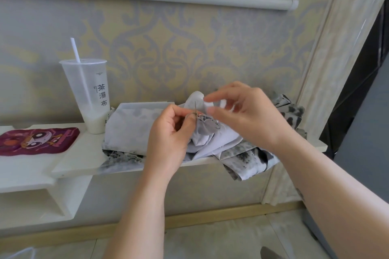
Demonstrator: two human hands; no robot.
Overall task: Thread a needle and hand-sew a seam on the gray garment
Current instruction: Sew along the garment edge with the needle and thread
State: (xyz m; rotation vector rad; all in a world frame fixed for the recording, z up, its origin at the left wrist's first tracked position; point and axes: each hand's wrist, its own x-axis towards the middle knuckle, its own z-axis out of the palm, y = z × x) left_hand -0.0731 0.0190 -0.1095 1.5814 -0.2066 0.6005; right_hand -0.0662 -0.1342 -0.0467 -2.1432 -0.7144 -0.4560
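The gray garment lies bunched on a white shelf, part of it hanging over the front edge at the right. My left hand pinches a gathered fold of the gray fabric, from which a thin needle sticks upward. My right hand hovers just to the right of the needle. Its thumb and forefinger are stretched toward the needle and apart, and hold nothing that I can see. No thread shows clearly.
A tall plastic cup with a straw stands on the shelf left of the garment. A maroon cartoon pouch lies further left. Patterned wallpaper backs the shelf; a dark doorway is at the right.
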